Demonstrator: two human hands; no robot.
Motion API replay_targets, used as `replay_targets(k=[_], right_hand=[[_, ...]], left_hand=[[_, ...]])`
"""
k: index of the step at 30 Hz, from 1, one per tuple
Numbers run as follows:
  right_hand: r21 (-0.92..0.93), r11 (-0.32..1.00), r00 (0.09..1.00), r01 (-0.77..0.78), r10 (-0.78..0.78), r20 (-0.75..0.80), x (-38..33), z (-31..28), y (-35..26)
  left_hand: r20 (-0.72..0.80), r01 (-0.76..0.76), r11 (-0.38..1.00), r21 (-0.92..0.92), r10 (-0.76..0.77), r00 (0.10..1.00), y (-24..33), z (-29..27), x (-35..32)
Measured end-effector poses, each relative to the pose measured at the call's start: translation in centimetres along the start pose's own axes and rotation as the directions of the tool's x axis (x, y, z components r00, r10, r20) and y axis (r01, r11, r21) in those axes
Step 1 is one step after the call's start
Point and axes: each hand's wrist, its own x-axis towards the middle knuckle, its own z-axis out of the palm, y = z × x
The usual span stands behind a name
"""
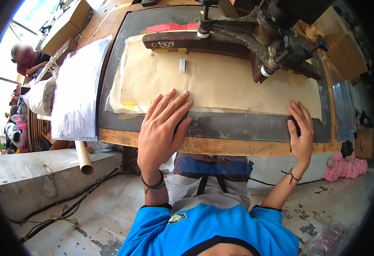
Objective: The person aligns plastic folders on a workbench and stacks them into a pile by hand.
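My left hand (163, 128) lies flat with spread fingers on the near edge of a clear plastic sheet (221, 109) that covers a tan paper sheet (212, 81) on a dark work table (238, 128). At the sheet's near right corner, my right hand (301, 130) also rests flat, fingers apart. Neither hand holds anything. Above the sheet hangs a dark metal press arm (255, 30) over a long brown bar (195, 42). A small white piece (182, 65) lies on the paper under the bar.
A stack of clear plastic sheets (78, 89) and a cardboard tube (84, 158) lie left of the table. Cables (67, 209) run over the concrete floor. A person (27, 57) sits far left. Cardboard boxes (342, 53) stand at right, pink bundles (347, 166) below.
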Motion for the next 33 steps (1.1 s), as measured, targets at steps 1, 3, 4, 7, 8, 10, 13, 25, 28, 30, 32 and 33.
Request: replay_targets(k=[1, 3, 4, 7, 8, 10, 13, 25, 28, 30, 32, 33], right_hand=[[0.001, 1.0, 1.0, 0.002, -0.002, -0.008, -0.12, 0.05, -0.18], [0.003, 1.0, 0.999, 0.01, -0.009, -0.044, -0.03, 0.01, -0.48], [0.003, 1.0, 0.998, 0.013, -0.013, -0.062, -0.01, -0.01, -0.57], [0.052, 0.999, 0.996, -0.01, 0.015, -0.091, -0.23, 0.05, -0.3], [0.032, 0.999, 0.998, -0.005, 0.007, -0.067, -0.34, 0.0, -0.24], [-0.007, 1.0, 1.0, 0.002, -0.002, -0.019, -0.28, -0.15, -0.09], [0.02, 1.0, 1.0, 0.002, -0.001, -0.027, -0.08, -0.16, -0.13], [0.059, 0.998, 1.0, 0.01, -0.008, -0.025, -0.06, -0.45, -0.13], [0.048, 0.999, 1.0, 0.011, -0.01, -0.023, -0.12, -0.52, -0.01], [0.04, 0.999, 1.0, 0.015, -0.014, -0.018, -0.2, -0.44, 0.07], [0.037, 0.999, 1.0, 0.024, -0.024, -0.018, -0.08, -0.4, 0.17], [0.034, 0.999, 0.999, 0.029, -0.028, -0.019, -0.02, -0.39, 0.21]], left_hand=[[0.003, 0.001, 1.0, 0.0, -0.001, 1.0, 0.02, -0.04, -0.05], [0.002, -0.001, 1.0, -0.001, 0.001, 1.0, 0.06, -0.09, 0.21], [0.003, 0.0, 1.0, -0.003, 0.0, 1.0, 0.13, -0.11, 0.25], [-0.034, -0.006, 1.0, -0.009, 0.005, 0.999, 0.23, 0.04, 0.35], [-0.048, -0.013, 1.0, -0.011, 0.013, 0.999, 0.17, 0.1, 0.36], [-0.099, -0.004, 0.999, -0.05, -0.001, 0.995, -0.07, 0.36, -0.01], [-0.156, -0.006, 0.996, -0.09, -0.009, 0.988, -0.08, 0.48, -0.09], [-0.156, 0.009, 0.996, -0.087, -0.022, 0.987, 0.19, 0.3, 0.11], [-0.16, 0.007, 0.996, -0.085, -0.021, 0.987, 0.34, 0.34, 0.3], [-0.156, 0.007, 0.997, -0.081, -0.02, 0.987, 0.4, 0.32, 0.23], [-0.153, 0.015, 0.997, -0.078, -0.027, 0.988, 0.45, 0.35, 0.18], [-0.153, 0.018, 0.997, -0.077, -0.03, 0.988, 0.5, 0.37, 0.21]])
